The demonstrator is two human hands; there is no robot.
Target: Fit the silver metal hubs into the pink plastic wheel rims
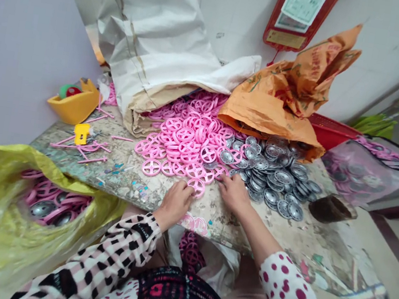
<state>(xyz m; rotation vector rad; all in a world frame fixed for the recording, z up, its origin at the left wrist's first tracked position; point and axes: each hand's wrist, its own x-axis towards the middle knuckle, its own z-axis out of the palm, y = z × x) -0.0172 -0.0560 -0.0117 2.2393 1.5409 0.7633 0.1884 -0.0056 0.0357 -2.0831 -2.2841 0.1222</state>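
I count one white sack (pixel 154 26), one orange sack (pixel 277 91); pink wheels (pixel 186 140) and grey discs (pixel 274 179), uncountable, heap mid-table (pixel 161 199). Near the front edge, my left hand (pixel 175 202), half-curled, touches one wheel; my right hand (pixel 235 193), half-curled, meets the pink heap, grip unclear.

I see room to pass over the tabletop (pixel 295 235) between the right forearm (pixel 260 230) and the brown cup (pixel 331 209); ahead, heaped pink wheels (pixel 184 148) and grey discs (pixel 274 177) block me, white sack (pixel 157 31) behind
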